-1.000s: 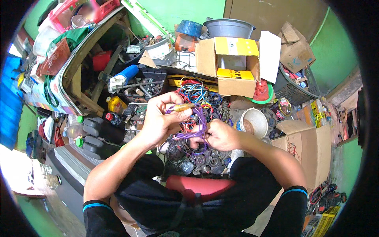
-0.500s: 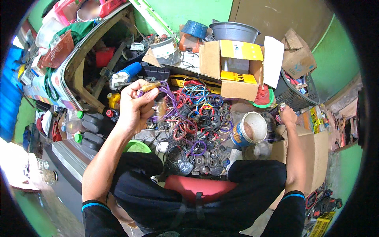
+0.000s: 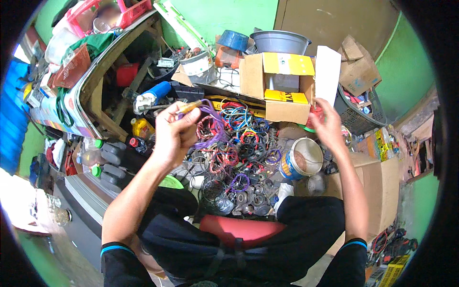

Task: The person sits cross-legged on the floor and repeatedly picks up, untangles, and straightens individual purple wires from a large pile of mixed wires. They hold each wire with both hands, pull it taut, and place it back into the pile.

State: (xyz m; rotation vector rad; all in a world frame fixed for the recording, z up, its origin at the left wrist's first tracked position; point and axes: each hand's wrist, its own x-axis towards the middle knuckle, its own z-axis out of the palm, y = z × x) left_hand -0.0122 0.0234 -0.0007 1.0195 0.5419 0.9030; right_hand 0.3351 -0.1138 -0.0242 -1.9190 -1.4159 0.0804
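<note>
Holding purple wires [image 3: 219, 128], oddments [image 3: 362, 101] in grey basket [image 3: 358, 122]

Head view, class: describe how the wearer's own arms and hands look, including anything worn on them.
The left sleeve and right sleeve are short and black, each with a thin bright-blue band near the hem. Below them the forearms are uncovered. The left hand and right hand wear no gloves.

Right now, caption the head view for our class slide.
Left hand holding purple wires, right hand near a yellow-flapped cardboard box.
</note>
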